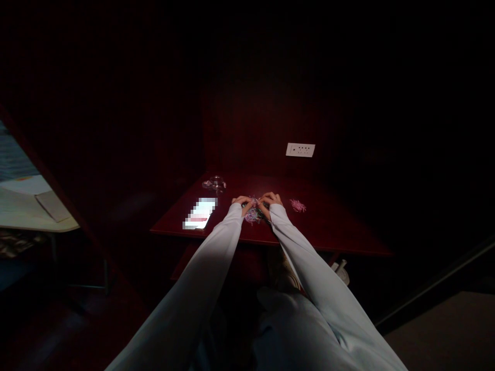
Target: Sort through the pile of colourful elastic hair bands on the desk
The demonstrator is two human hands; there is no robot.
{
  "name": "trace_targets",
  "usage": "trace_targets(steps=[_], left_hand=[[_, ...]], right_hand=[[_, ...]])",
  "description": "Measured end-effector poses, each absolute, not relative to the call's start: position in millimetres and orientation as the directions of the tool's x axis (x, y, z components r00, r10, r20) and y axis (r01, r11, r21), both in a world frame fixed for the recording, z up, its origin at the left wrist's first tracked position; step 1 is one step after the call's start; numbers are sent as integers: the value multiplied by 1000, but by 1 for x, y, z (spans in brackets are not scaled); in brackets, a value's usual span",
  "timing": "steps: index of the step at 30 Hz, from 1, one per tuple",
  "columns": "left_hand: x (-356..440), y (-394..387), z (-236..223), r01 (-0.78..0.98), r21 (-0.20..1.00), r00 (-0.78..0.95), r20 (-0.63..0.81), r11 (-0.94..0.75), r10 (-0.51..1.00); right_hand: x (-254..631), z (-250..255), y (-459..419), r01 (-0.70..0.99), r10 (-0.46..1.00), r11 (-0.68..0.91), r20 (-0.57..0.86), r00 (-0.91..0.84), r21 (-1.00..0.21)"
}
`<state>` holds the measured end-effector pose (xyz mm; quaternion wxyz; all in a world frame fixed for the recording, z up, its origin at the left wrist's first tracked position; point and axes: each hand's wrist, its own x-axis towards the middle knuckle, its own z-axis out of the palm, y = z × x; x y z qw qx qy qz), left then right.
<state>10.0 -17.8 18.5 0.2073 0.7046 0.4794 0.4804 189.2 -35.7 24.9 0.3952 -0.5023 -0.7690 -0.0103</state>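
My left hand (242,201) and my right hand (271,199) meet over the dark red table (328,226), fingertips bent inward and nearly touching. Both are closed in a pinch, and what lies between the fingertips is too small to name. Just below them is a loose heap of small purple, pink and whitish pieces (252,215), partly hidden by my fingers and thumbs. A separate pile of thin pink pieces (298,205) lies to the right of my right hand.
A phone with a bright, blurred screen (201,212) lies left of my left hand. Behind it stands a clear container (218,182) with pinkish bits beside it. A white socket panel (300,150) is on the back wall. Another table (58,224) is at far left.
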Motion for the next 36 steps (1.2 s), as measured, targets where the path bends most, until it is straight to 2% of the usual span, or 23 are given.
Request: trace_targets(steps=[28,36], left_hand=[[11,-17,14,466,756,69,486,-459,871],[14,-20,12,469,774,-13,486,-424,874]], right_hand=[[188,24,-35,793,766,483,619,-177,-371],[185,27,-38,813,771,468,610,-183,-347]])
